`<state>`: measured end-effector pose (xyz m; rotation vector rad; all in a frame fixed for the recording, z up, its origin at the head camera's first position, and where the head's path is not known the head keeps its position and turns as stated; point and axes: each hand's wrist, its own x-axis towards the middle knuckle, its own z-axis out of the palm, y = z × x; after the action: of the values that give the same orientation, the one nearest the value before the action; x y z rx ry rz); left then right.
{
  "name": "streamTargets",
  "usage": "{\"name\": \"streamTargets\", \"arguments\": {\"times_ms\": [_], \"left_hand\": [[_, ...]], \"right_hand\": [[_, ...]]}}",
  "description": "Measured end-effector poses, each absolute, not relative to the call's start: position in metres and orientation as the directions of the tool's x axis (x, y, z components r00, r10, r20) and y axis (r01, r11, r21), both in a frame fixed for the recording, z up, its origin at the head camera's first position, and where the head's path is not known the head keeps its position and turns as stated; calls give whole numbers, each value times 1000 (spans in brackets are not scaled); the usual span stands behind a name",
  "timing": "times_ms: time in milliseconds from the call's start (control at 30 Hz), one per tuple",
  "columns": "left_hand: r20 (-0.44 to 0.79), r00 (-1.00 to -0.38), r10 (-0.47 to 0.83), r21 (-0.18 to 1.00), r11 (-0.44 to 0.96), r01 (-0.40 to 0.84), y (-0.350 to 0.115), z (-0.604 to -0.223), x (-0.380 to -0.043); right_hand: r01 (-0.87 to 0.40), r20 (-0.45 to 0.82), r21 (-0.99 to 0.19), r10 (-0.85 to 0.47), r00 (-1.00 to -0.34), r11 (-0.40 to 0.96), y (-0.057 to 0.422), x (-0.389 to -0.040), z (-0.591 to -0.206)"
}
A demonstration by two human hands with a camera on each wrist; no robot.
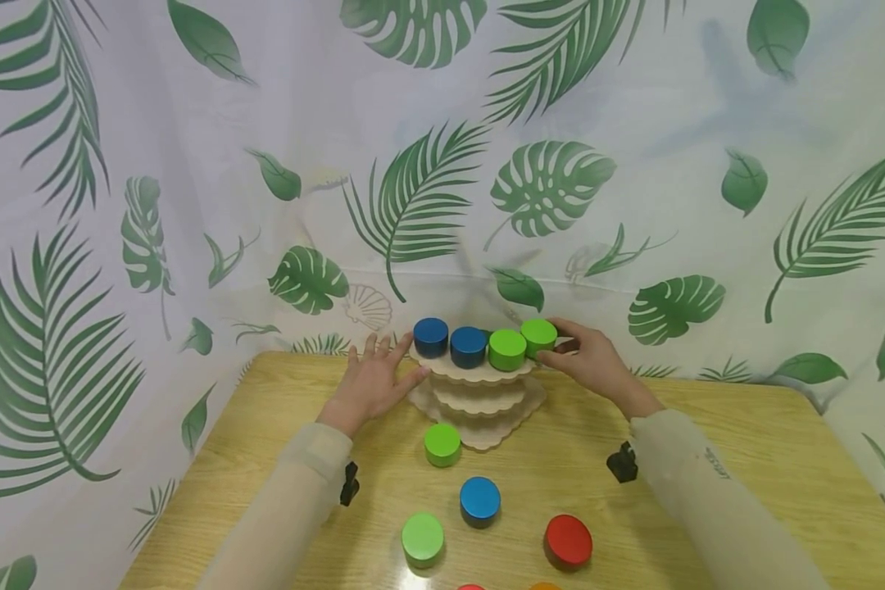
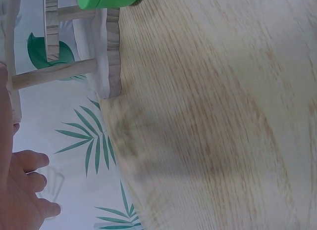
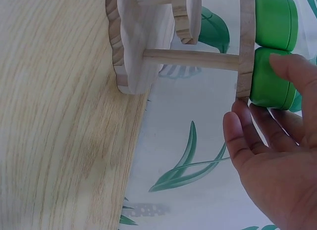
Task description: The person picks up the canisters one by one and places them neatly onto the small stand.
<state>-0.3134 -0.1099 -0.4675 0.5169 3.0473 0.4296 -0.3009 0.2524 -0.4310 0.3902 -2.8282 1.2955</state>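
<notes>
A wooden tiered stand (image 1: 479, 403) with scalloped shelves stands at the back of the table. Its top shelf bears two dark blue round tins (image 1: 468, 347) and two green ones side by side. At the right end, my right hand (image 1: 592, 358) holds the outer green round tin (image 1: 539, 337), thumb in front and fingers behind. That tin rests against the inner green tin (image 3: 275, 21) in the right wrist view. My left hand (image 1: 372, 383) has its fingers spread at the shelf's left end, index fingertip beside the blue tin and thumb at the shelf edge.
In front of the stand, a green tin (image 1: 442, 444), a blue tin (image 1: 480, 501), a lighter green tin (image 1: 423, 539) and a red tin (image 1: 568, 542) stand on the wooden table (image 1: 715, 483). More tins show at the bottom edge. A leaf-patterned curtain (image 1: 428, 98) hangs close behind.
</notes>
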Motion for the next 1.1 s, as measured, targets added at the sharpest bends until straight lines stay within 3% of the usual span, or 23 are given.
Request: {"name": "streamTargets", "arguments": {"times_ms": [1100], "left_hand": [[36,-944,329,280,903,325,-110,-466,-312]], "right_hand": [[-228,129,-751,-201,-971,619,255,-299,-440]]}}
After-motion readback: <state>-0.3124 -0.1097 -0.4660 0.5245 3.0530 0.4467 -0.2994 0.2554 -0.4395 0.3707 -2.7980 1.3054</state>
